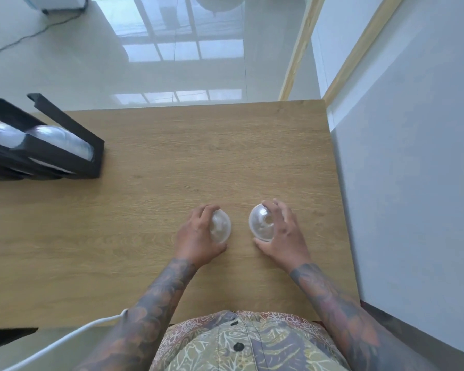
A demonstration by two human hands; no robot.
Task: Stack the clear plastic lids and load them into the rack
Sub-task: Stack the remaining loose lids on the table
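Two clear plastic dome lids are near the middle of the wooden table (150, 210). My left hand (198, 236) grips the left lid (221, 226), with the fingers curled over its left side. My right hand (281, 231) holds the right lid (260, 223), tilted so that its open side faces left. The two lids are a small gap apart. A black rack (65, 153) stands at the table's left edge, with stacks of clear lids (62, 141) lying in its slots.
A grey wall (413, 183) runs along the table's right edge. Glossy floor lies beyond the far edge. A white cable (73, 333) hangs off the near left edge, by my left forearm.
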